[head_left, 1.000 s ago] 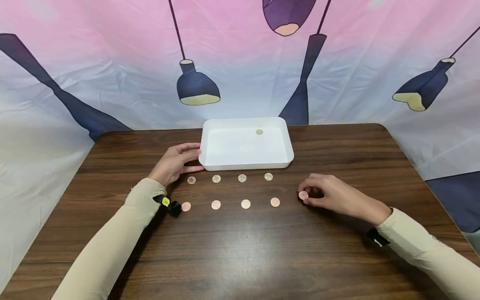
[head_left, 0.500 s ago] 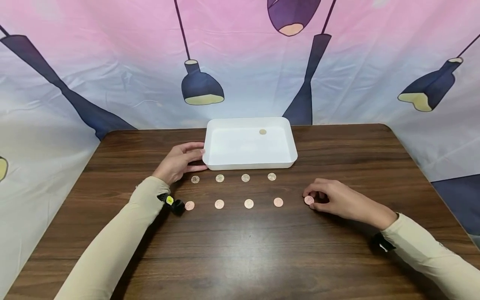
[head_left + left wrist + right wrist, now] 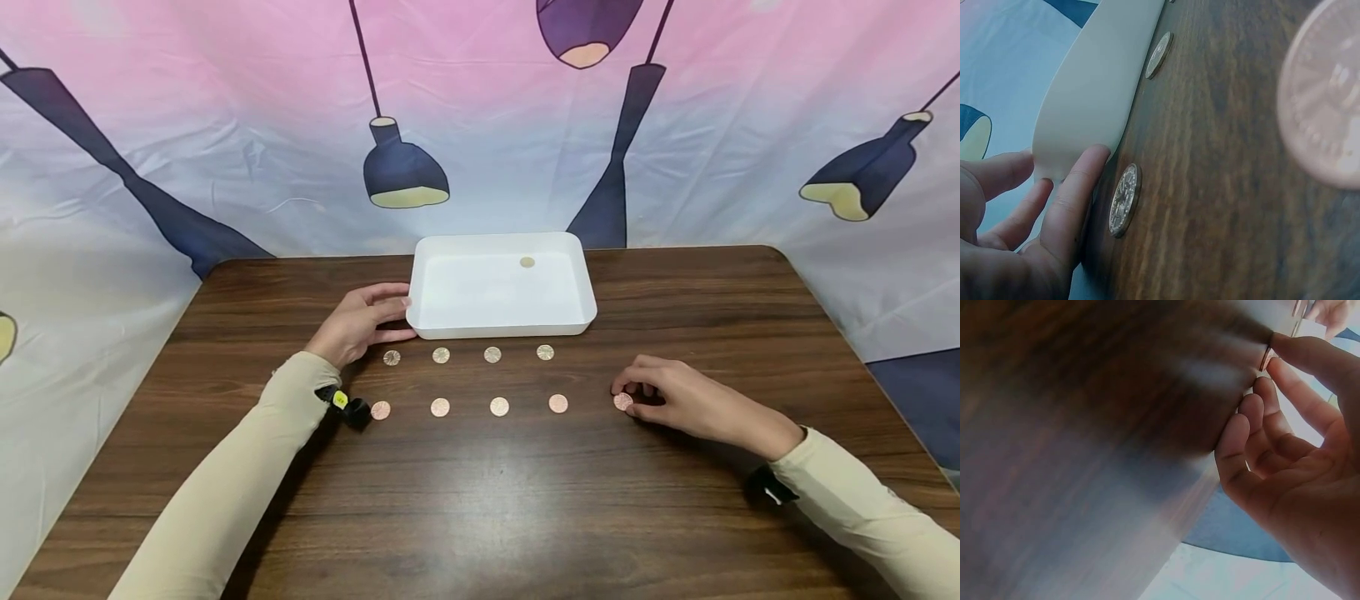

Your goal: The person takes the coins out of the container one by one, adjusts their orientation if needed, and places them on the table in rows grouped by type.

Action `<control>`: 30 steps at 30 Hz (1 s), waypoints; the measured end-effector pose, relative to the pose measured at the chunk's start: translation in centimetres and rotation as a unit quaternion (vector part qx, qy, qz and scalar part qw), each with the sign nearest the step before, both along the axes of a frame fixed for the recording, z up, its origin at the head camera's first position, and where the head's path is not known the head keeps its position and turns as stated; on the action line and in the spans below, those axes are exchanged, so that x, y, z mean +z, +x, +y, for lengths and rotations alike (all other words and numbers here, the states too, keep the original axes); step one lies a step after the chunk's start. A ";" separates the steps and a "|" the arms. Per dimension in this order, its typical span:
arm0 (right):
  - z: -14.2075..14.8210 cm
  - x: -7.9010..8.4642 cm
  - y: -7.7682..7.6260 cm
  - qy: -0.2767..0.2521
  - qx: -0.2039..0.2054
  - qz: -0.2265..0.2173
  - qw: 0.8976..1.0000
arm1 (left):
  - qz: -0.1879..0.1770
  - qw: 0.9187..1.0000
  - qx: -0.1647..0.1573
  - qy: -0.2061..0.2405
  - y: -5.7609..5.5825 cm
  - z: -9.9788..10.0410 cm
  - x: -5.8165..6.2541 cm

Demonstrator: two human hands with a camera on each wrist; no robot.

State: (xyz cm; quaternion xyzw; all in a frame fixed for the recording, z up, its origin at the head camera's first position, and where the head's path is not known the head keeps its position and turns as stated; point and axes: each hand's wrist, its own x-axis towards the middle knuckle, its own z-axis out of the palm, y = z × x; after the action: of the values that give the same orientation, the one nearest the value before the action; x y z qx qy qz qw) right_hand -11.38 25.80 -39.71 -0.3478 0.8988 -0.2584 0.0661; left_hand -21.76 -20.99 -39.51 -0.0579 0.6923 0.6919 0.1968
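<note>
My left hand (image 3: 360,323) rests against the left end of a white rectangular tray (image 3: 501,330), its fingers spread and touching the corner walls, as the left wrist view also shows. At the right, my right hand (image 3: 678,396) pinches a copper-coloured coin (image 3: 622,402) between thumb and index finger, low at the table surface. That coin lines up with the near row of copper coins, whose right-hand one is a copper coin (image 3: 558,403). In the right wrist view the pinched coin (image 3: 1266,359) shows as a thin edge, the other fingertips resting near the wood.
Between tray and near row lies a far row of pale golden coins (image 3: 492,355). One pale coin (image 3: 527,262) lies inside the tray near its back wall. A printed cloth (image 3: 495,167) hangs behind the brown wooden table (image 3: 480,517).
My right hand has lowered the copper coin and brought it slightly nearer and to the right, level with the near row. The left hand stays at the tray; the head view has shifted slightly.
</note>
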 end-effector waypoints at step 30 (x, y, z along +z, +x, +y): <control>0.0 0.0 0.0 -0.001 0.001 -0.003 1.000 | 0.014 1.000 -0.008 -0.003 0.2 0.2 0.1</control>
State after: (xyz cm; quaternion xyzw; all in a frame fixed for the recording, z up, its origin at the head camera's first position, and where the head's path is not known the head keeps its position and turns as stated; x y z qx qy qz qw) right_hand -11.40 25.77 -39.72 -0.3478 0.8980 -0.2605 0.0687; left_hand -21.55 -20.81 -39.42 -0.0435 0.6976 0.6887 0.1929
